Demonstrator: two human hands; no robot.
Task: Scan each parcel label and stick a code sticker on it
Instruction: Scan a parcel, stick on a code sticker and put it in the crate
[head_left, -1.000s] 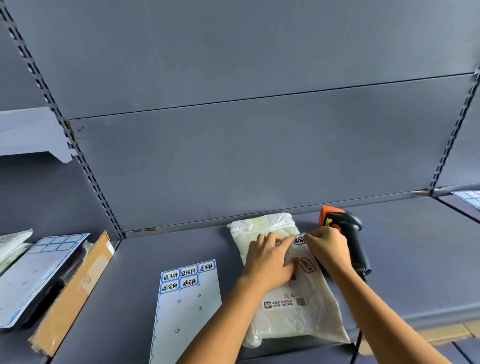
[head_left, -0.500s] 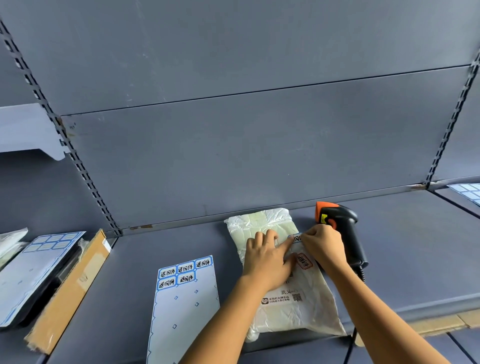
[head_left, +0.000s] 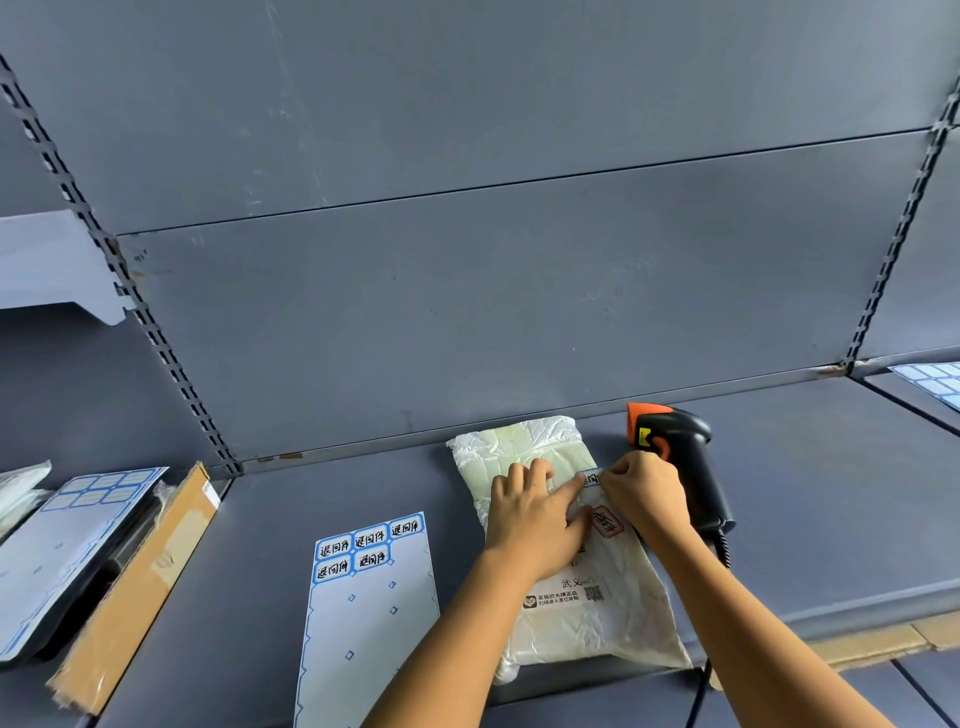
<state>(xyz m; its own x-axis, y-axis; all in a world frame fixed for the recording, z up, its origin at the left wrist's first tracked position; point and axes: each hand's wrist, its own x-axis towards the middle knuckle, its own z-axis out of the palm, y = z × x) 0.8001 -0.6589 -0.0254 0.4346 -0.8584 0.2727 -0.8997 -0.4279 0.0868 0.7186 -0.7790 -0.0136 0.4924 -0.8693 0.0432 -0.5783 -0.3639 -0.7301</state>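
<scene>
- Presses parcel (head_left: 582, 618) flat on shelf (head_left: 831, 499) with left hand (head_left: 530, 519), fingers straight.
- Pinches code sticker (head_left: 590, 478) against parcel's top face with right hand (head_left: 644, 493).
- Risks creasing or skewing it over slack, wrinkled film.

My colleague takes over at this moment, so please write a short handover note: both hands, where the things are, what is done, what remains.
Left hand lies flat on the white parcel bag, index fingertip at the code sticker. Right hand pinches that sticker at the bag's right edge. Barcode scanner lies on the shelf, right of the bag; sticker sheet left, five stickers remaining. Done: sticker on bag. Left: press it flat. Scan: cannot tell.
</scene>
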